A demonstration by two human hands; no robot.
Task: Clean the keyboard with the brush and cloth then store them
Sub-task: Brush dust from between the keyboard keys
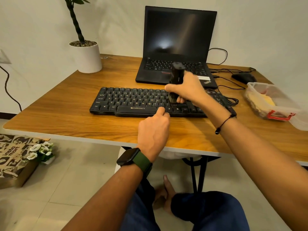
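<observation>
A black keyboard (130,101) lies across the middle of the wooden desk (70,117). My right hand (188,89) is closed around a black upright brush (177,73), whose bristles press down on the keys at the right of the letter block. My left hand (154,129) rests at the keyboard's front edge, fingers curled, thumb touching the keys beside the space bar. A yellow cloth (265,101) lies inside the clear plastic box (286,107) at the desk's right edge.
Behind the keyboard stands an open black laptop (178,37) with a dark screen. A white potted plant (86,55) stands back left, a black mouse (244,77) and cables back right. On the floor at left lie a cardboard box (15,160) and white flowers (41,150).
</observation>
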